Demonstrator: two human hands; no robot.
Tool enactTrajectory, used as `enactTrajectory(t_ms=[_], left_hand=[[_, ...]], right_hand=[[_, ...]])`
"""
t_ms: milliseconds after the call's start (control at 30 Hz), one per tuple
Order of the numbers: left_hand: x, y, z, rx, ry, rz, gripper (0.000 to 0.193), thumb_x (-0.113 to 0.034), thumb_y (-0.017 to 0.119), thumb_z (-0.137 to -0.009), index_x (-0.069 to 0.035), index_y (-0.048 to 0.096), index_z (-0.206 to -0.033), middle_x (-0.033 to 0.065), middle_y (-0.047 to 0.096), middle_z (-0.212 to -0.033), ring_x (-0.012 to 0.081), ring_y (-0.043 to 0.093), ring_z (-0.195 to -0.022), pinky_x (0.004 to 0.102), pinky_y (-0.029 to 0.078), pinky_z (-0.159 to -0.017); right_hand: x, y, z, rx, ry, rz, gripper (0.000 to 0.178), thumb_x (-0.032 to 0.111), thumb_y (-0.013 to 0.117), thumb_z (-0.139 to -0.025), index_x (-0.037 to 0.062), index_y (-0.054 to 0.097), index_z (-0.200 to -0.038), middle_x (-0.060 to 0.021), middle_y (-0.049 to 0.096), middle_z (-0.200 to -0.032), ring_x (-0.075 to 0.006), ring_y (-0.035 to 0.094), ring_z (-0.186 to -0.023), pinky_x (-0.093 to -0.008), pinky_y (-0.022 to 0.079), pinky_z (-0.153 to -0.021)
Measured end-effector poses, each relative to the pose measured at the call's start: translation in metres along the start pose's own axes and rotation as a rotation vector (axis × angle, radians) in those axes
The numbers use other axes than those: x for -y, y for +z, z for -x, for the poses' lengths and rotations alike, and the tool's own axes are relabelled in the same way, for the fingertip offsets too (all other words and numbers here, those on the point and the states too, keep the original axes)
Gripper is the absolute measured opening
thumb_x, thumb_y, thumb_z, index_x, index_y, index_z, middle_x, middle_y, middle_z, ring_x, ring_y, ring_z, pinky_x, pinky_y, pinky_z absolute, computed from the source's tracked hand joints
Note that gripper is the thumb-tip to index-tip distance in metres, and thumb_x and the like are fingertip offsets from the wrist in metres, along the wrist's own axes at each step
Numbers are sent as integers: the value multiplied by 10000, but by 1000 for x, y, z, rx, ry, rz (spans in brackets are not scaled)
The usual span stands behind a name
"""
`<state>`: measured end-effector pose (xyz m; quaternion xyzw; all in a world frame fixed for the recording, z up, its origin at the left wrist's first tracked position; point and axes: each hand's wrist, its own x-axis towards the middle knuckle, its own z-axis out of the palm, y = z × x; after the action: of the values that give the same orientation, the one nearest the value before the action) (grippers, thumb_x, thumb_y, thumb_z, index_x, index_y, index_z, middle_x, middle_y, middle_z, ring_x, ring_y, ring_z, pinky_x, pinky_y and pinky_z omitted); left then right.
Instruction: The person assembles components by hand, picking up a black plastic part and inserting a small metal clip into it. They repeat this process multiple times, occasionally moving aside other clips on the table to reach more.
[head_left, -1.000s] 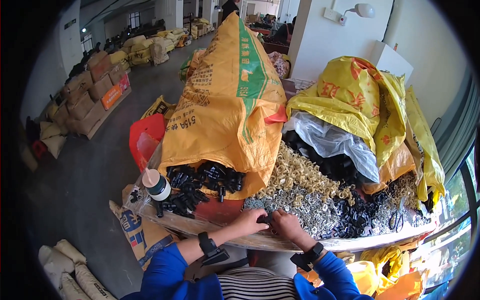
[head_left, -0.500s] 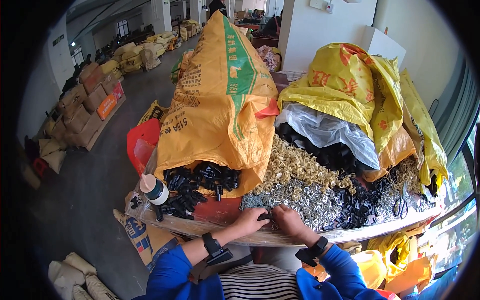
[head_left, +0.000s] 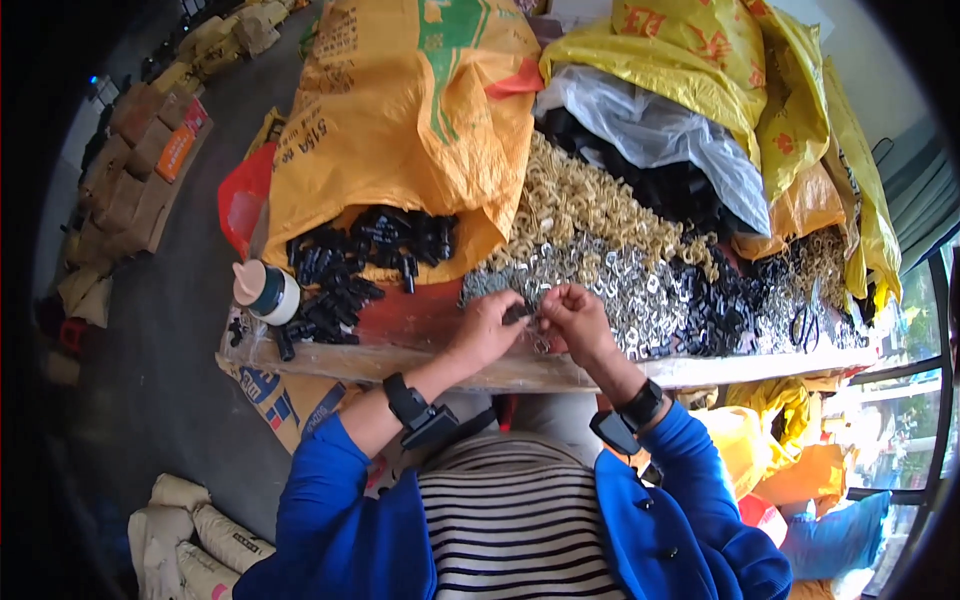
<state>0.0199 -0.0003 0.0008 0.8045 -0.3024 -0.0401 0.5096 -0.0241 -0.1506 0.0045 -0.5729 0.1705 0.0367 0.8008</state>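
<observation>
Over the front edge of the table, my left hand (head_left: pixel 488 328) pinches a small black plastic piece (head_left: pixel 515 313). Close beside it, my right hand (head_left: pixel 580 322) has thumb and fingertips pressed together; whatever sits between them is too small to make out. Just beyond both hands spreads a heap of small silver metal pieces (head_left: pixel 620 290), with beige ring-like pieces (head_left: pixel 570 205) piled behind. Left of my hands, black tubular plastic parts (head_left: pixel 335 300) spill from the mouth of a large orange woven sack (head_left: pixel 390 130). Small black pieces (head_left: pixel 712 318) lie to the right.
A cup with a pink lid (head_left: pixel 265 290) stands at the table's left end. Yellow sacks (head_left: pixel 680 60) and a translucent plastic sheet (head_left: pixel 660 130) cover the back right. Scissors (head_left: pixel 803 325) lie near the right end. Cartons (head_left: pixel 130 175) and pale sacks (head_left: pixel 195 540) rest on the floor.
The view has tilted downward, so the table sits higher in the picture. My right hand has drawn slightly away from the left, and its fingers now point up in a pinch.
</observation>
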Motion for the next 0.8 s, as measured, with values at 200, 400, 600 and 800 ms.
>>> enactTrajectory(t_ms=[200,400,600,800], left_hand=[[-4,-4,-7,-29,-47,123,168,-68,612,-675,6,525,-797,51,528,-655,105,492,-596,237,403,-550],[-1,3,-3,-26,53,142,156,-50,597,-686,7,527,-813,38,513,-679,101,486,-619,235,399,-560],[-2,3,1,-8,-17,138,150,-80,602,-704,-1,534,-812,17,510,-627,77,476,-562,208,394,-519],[2,2,1,146,-280,538,112,-120,595,-733,-39,544,-791,-27,492,-569,37,446,-489,169,365,-445]], right_hand=[[0,-4,-6,16,26,-131,42,55,533,-765,45,493,-771,-20,533,-605,-66,489,-465,-158,354,-350],[-8,1,4,34,55,-146,40,78,530,-774,49,503,-780,-18,534,-629,-71,513,-522,-155,378,-397],[-9,1,9,70,57,-164,77,116,518,-789,43,507,-809,-29,533,-642,-100,525,-541,-179,398,-428],[-4,-4,11,182,187,-204,104,140,503,-800,38,512,-820,-27,528,-649,-108,509,-532,-200,406,-474]])
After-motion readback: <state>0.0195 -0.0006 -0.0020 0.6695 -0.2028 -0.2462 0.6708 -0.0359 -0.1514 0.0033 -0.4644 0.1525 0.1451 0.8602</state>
